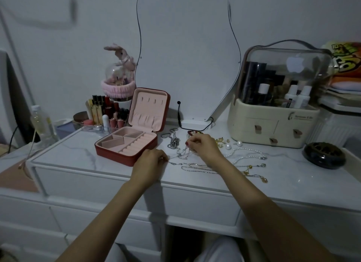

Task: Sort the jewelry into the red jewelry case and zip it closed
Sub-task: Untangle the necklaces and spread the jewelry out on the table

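The left hand (pixel 151 159) and right hand (pixel 203 144) each pinch a thin silver chain (pixel 180 154) on the counter (pixel 78 150), beside the open red jewelry case (pixel 127 144); fingers curled. The chain is probably light, limp and tangle-prone; grip near its ends.

- I can see an apple-shaped logo on the clear lid of the cream cosmetic organizer (pixel 273 123).
- Its front carries small lettering I cannot read.
- The bright bag (pixel 345 60) shows bold letters, illegible.
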